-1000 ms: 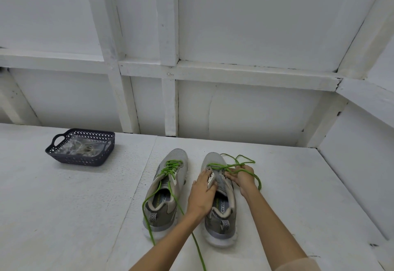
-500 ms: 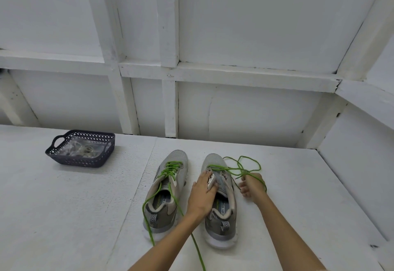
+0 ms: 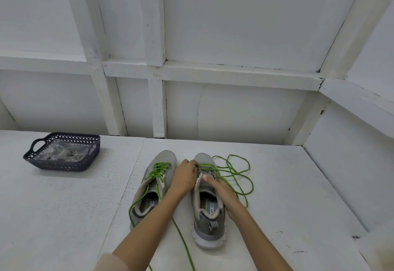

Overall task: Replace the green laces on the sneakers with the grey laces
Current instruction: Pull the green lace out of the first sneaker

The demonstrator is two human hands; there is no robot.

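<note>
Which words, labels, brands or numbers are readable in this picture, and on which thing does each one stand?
"ORY FOA": on the grey insole of the right grey mesh sneaker; start hidden.
"FO": on the grey insole of the left grey mesh sneaker; rest hidden.
Yellow-green logo beside each: too blurred to read.

Bare tabletop [image 3: 64,217] is left free between the basket [image 3: 64,166] and the left sneaker [image 3: 153,187]. Right of the right sneaker [image 3: 209,213], the surface is strewn with green lace [image 3: 231,172] loops.
</note>
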